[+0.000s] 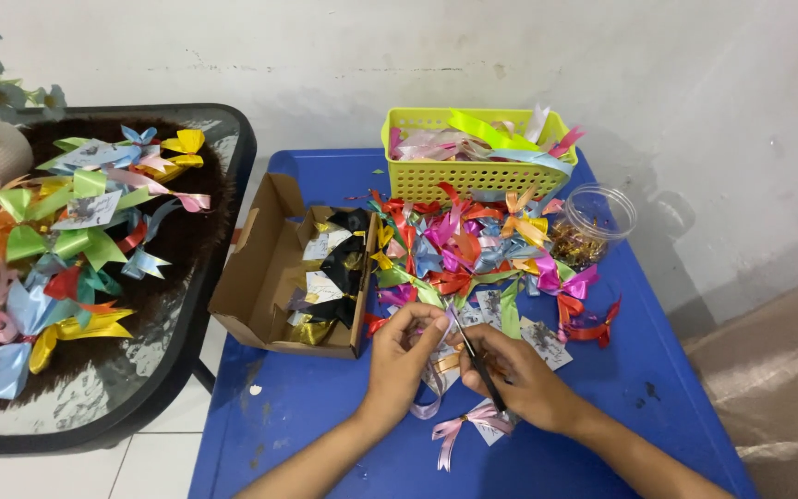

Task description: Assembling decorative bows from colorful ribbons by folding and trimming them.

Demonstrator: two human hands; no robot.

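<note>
My left hand (402,353) pinches a pale pink ribbon (435,392) near the front of the blue table (325,407). My right hand (519,374) grips black-handled scissors (478,364) whose blades point up toward the left hand's fingertips. A finished pink ribbon bow (469,425) lies just below the hands. A heap of coloured ribbon bows (473,249) spreads right behind them.
An open cardboard box (270,268) with bows and cards sits left of the hands. A yellow-green basket (471,176) of ribbons stands at the back, a clear plastic jar (595,226) to its right. A dark glass-topped side table (214,240) on the left carries more bows.
</note>
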